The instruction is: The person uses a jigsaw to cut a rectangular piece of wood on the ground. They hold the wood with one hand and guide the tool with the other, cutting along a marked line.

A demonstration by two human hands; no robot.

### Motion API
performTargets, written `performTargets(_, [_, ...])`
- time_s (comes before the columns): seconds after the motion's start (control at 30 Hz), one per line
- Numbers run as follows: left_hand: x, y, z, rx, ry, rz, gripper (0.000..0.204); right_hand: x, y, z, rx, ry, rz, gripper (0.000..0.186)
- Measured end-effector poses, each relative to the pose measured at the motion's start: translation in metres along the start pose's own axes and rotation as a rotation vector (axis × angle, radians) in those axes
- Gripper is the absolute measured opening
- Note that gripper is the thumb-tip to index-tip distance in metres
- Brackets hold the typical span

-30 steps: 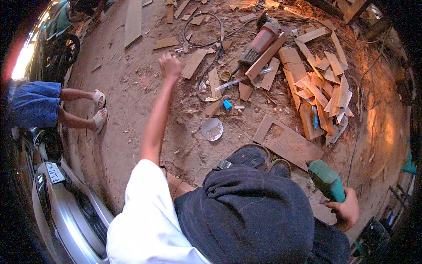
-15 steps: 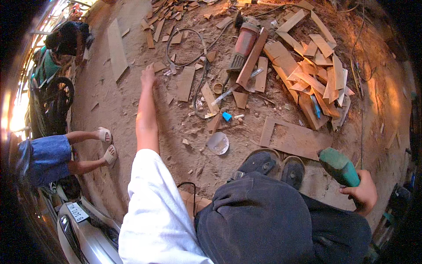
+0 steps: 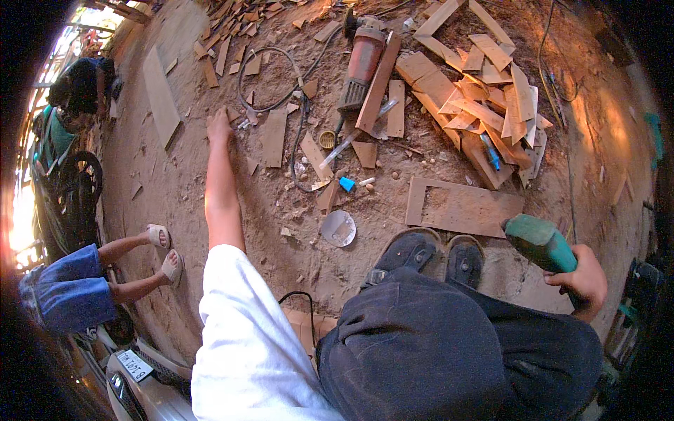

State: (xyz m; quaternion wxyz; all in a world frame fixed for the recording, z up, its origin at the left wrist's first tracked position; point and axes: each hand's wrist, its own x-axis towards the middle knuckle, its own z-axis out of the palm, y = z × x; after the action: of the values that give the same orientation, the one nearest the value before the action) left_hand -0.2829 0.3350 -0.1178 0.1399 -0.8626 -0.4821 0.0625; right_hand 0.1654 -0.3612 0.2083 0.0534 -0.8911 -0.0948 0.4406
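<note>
My left arm, in a white sleeve, stretches far forward over the dirt floor. My left hand [image 3: 220,126] is low, fingers extended and slightly apart, with nothing visible in it. Just beside its fingertips lies a small wood offcut [image 3: 233,114]. A looped cable [image 3: 246,102] curves to its right. At the right, my right hand [image 3: 586,281] is wrapped round a green power tool [image 3: 542,242], held above the ground beside my knee. The tool's exact kind does not show. Below its nose lies a flat board with a cutout [image 3: 484,209].
A red angle grinder [image 3: 364,63] rests by a brown wooden strip [image 3: 379,84]. Wood offcuts are heaped [image 3: 491,105] at the far right. A blue cup-shaped piece [image 3: 347,184] and a round clear lid [image 3: 338,229] lie mid-floor. Another person's sandalled feet [image 3: 166,252] and a motorbike [image 3: 151,386] are at left.
The whole view has shifted, so most floor items appear farther left. My left hand stays low by the offcut, and my right hand keeps its hold on the green power tool.
</note>
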Motion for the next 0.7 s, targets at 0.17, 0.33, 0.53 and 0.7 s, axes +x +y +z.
performTargets(0.17, [0.007, 0.020, -0.009, -0.010, -0.044, -0.055, 0.052, -0.001, 0.010, 0.004, 0.016, 0.079, 0.030, 0.055])
performTargets(0.33, [-0.006, 0.030, -0.054, 0.215, -0.015, 0.001, 0.040, 0.006, 0.024, 0.003, 0.052, 0.024, 0.038, 0.065])
performTargets(0.53, [-0.025, 0.041, -0.128, 0.111, 0.088, -0.063, 0.020, 0.005, 0.029, 0.006, 0.008, -0.019, -0.027, 0.061])
performTargets(0.7, [-0.053, 0.103, -0.230, -0.710, 0.405, -0.178, 0.024, -0.016, 0.060, 0.029, 0.140, -0.127, 0.043, 0.045])
